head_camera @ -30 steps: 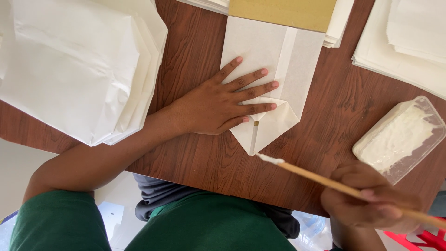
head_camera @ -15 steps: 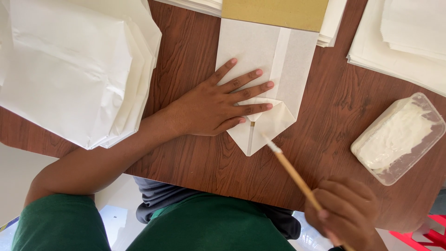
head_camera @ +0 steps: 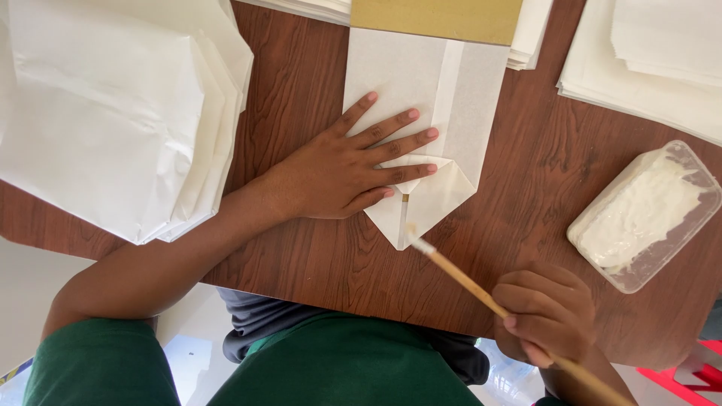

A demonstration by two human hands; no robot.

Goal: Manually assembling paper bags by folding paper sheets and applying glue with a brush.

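Two hands are ours here. Our left hand [head_camera: 342,169] lies flat with the fingers spread, gripping nothing, pressing one paper bag [head_camera: 421,128] onto the brown table [head_camera: 301,68]. Our right hand [head_camera: 545,316] is clenched around one thin wooden brush [head_camera: 466,280], whose pale tip touches the bag's folded, pointed flap [head_camera: 425,203] near its lower edge.

We count one bag under the hand, lying in the middle of the table with its flap toward us, one brush, and one tub [head_camera: 647,214]. Three stacks of white paper show: a big stack [head_camera: 105,113] to the left of the left hand, a second pile [head_camera: 654,60] at the upper right, and a third pile [head_camera: 538,34] at the top edge, partly under one mustard-yellow sheet [head_camera: 436,16] that covers the far end of the bag. We cannot count the sheets in any stack.

That clear plastic tub stands open at the right, near the right hand but apart from it, and holds white paste spread over its bottom.

Against the frame half a second ago, the right hand has moved up into fuller view and the brush tip has dropped from the middle of the flap to its lower edge. A second ago the tip hung below the flap, off the paper. Our left hand has not shifted.
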